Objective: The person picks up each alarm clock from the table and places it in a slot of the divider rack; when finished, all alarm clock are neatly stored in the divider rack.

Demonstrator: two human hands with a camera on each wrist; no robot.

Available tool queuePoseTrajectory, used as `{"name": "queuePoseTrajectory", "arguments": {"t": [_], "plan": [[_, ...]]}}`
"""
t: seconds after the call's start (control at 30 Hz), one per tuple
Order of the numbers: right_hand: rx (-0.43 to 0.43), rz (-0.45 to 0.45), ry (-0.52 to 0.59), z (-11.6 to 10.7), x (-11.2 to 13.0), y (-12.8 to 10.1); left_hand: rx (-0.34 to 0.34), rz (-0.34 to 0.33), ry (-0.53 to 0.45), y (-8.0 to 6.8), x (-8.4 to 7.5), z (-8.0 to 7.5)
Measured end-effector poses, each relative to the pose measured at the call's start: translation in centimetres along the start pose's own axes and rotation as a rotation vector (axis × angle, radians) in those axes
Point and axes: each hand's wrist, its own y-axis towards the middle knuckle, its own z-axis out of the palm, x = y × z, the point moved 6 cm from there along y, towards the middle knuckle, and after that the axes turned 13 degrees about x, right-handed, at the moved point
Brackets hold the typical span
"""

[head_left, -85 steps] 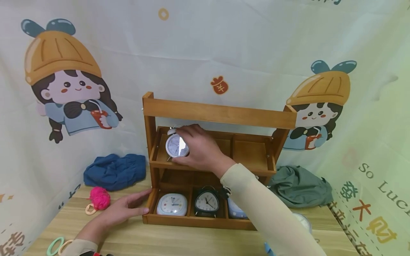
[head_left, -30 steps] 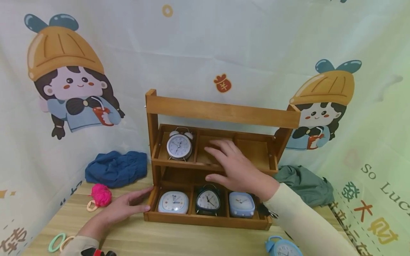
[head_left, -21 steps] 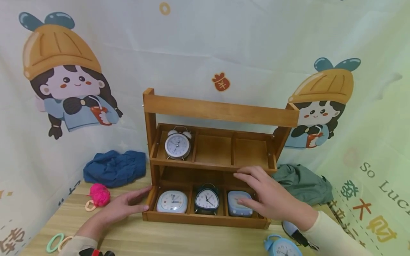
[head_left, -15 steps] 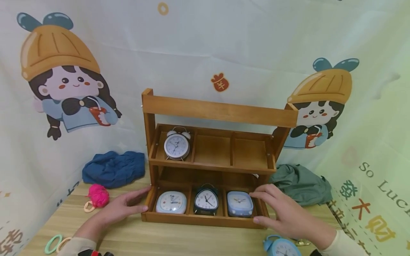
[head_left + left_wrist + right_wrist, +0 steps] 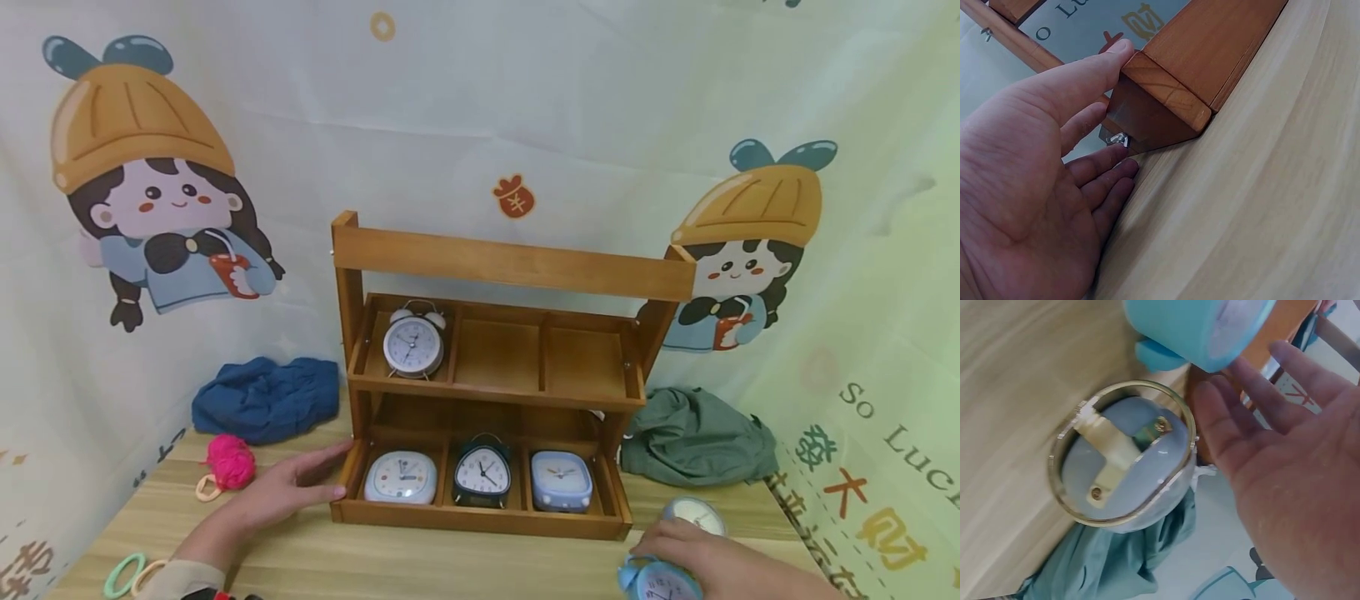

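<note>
My left hand (image 5: 281, 492) rests against the left end of a wooden two-tier rack (image 5: 480, 521), fingers fairly straight. In the left wrist view the thumb touches the front corner and the other fingers lie by a metal wing nut (image 5: 1119, 139). My right hand (image 5: 708, 554) reaches over a light-blue alarm clock (image 5: 663, 582) at the front right. Seen from the right wrist, its extended fingers are beside that blue clock (image 5: 1200, 328), not curled round it. A white twin-bell alarm clock (image 5: 413, 343) stands in the upper left compartment.
The lower tier holds a white clock (image 5: 401, 477), a black triangular clock (image 5: 482, 473) and a blue square clock (image 5: 561, 481). A round clock (image 5: 696, 515) lies behind my right hand. Blue cloth (image 5: 266, 400), pink yarn (image 5: 231, 462), rings (image 5: 123, 575) and green cloth (image 5: 697, 437) surround the rack.
My right hand has let go of the white twin-bell clock in the upper left compartment. It has moved down and right to the light-blue clock. My left hand has stayed at the rack.
</note>
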Motion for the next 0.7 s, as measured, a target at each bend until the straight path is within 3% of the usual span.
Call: {"name": "queuePoseTrajectory", "arguments": {"t": [0.17, 0.37, 0.7], "plan": [[0.047, -0.054, -0.017, 1.3, -1.2, -0.2, -0.003, -0.002, 0.012, -0.1, -0.3, 0.0], [0.015, -0.097, -0.107, 1.9, -1.6, -0.3, -0.001, -0.011, -0.004, -0.1, -0.2, 0.1], [-0.016, -0.045, -0.099, 2.0, -0.9, 0.4, 0.008, -0.017, -0.006, 0.1, 0.0, 0.0]]}}
